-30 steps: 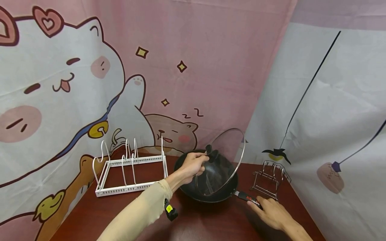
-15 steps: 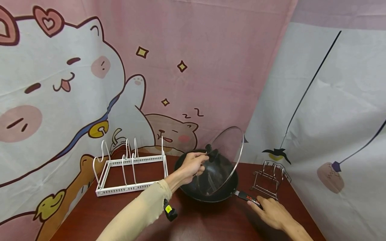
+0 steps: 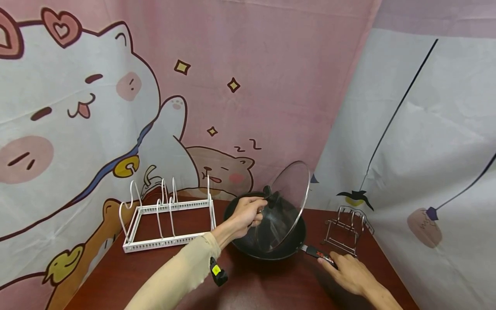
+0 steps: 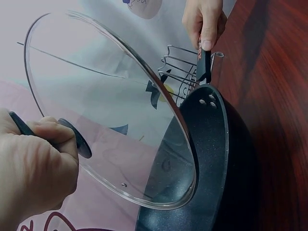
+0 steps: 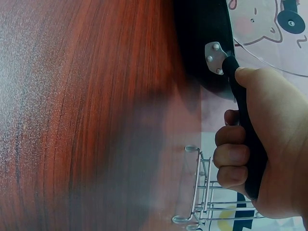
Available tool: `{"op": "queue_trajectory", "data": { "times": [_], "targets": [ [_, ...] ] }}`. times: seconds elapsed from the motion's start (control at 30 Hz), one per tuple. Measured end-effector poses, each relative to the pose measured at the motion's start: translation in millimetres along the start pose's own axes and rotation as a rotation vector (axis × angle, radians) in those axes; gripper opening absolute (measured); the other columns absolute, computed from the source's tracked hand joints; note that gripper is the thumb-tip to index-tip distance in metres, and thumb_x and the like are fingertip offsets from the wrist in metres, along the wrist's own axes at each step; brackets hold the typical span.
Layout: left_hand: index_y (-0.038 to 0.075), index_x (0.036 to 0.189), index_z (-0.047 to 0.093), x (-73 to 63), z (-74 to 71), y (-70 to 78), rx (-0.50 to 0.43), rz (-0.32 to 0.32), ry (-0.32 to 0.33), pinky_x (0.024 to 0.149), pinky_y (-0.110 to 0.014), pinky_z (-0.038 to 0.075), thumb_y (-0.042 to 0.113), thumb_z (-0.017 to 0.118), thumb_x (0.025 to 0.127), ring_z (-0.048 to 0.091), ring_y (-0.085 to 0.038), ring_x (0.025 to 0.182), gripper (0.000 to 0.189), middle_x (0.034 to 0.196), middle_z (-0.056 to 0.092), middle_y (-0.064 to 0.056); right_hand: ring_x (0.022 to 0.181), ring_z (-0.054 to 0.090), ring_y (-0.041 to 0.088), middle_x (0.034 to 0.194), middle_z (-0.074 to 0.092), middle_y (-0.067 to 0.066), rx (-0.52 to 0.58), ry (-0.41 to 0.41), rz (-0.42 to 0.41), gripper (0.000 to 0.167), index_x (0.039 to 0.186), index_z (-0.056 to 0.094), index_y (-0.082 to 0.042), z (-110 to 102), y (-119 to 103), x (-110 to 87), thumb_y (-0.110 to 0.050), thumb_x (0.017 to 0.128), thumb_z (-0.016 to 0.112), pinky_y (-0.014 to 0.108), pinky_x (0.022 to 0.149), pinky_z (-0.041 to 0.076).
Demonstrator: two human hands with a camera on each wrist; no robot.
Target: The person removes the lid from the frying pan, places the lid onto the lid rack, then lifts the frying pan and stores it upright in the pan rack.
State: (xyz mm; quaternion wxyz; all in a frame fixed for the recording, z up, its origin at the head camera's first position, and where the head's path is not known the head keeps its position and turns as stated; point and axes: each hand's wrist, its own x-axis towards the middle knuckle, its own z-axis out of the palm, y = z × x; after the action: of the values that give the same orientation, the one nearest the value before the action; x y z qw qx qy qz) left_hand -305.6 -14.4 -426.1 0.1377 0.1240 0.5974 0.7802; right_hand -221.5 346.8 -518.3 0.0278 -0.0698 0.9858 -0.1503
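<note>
My left hand (image 3: 248, 215) grips the black knob of a clear glass lid (image 4: 120, 96) with a metal rim. The lid is tilted steeply on edge over a dark wok (image 3: 248, 245), its lower rim overlapping the wok's inside in the left wrist view. The knob (image 4: 74, 137) shows between my fingers there. My right hand (image 3: 350, 273) is wrapped round the wok's black handle (image 5: 248, 139), thumb along the top near the riveted bracket (image 5: 215, 58). The wok sits upright on the dark red table, handle pointing to the front right.
A white rack (image 3: 166, 245) with upright loops stands on the table (image 3: 267, 288) left of the wok. To the right, behind my right hand, is a small chrome wire rack (image 3: 342, 234). Printed cloth (image 3: 279, 86) hangs close behind and beside the table.
The lid has turned a little in my left hand, its raised far rim shifting left and looking narrower. My right hand and the wok have stayed in place.
</note>
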Motion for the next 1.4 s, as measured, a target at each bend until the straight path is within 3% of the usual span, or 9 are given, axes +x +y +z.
{"op": "queue_trajectory", "data": {
  "times": [0.97,1.4],
  "targets": [
    [0.012,0.084,0.048,-0.5,-3.7,-5.6,-0.101,0.022,-0.046,0.047,-0.017,0.028,0.014,0.057,0.115,0.032,-0.003,0.055,0.033,0.078,0.038,0.007,0.057,0.047,0.01,0.067,0.05,-0.005,0.008,-0.013,0.016,0.047,0.09,0.062,-0.022,0,0,1.7,-0.063,0.112,0.059,0.029,0.057,0.034],
    [0.013,0.089,0.052,-1.9,-9.4,-10.5,-0.098,0.016,-0.061,0.046,-0.015,0.031,0.014,0.054,0.117,0.035,-0.002,0.054,0.028,0.085,0.042,0.006,0.058,0.047,0.01,0.067,0.051,-0.005,0.004,-0.013,0.01,0.051,0.091,0.063,-0.022,0,0,1.0,-0.067,0.112,0.056,0.029,0.058,0.035]
  ]
}}
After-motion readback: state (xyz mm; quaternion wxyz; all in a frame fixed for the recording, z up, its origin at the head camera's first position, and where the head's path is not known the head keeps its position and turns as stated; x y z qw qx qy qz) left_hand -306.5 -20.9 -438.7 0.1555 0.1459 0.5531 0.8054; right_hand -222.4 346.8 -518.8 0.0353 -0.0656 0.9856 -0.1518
